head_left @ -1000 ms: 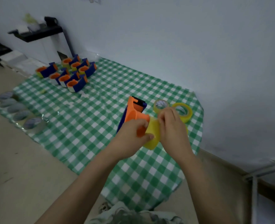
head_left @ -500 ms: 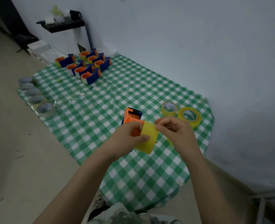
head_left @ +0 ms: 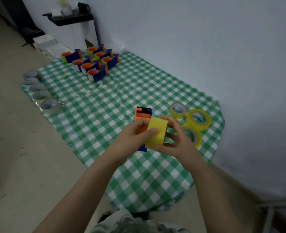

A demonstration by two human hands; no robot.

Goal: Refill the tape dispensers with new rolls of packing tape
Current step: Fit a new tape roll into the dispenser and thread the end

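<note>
Fitting one yellow roll (head_left: 156, 133), held over the near right part of the checked cloth (head_left: 122, 91): right hand (head_left: 176, 142) curled round it, left hand (head_left: 134, 137) gripping the orange-and-blue dispenser (head_left: 143, 115) against it. The roll looks not yet seated.
Done, apparently: a cluster of loaded dispensers (head_left: 95, 63), far left corner.
Left: three spare rolls (head_left: 197, 120), right edge.
Grey rolls (head_left: 38, 88) line the left edge.
Bare floor, pale wall, black shelf (head_left: 71, 19) beyond.

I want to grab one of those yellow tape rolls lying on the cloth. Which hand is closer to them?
Right. The right hand, gripping the new roll, sits right beside the loose rolls. The left hand holds the dispenser farther away, on the new roll's other side.
</note>
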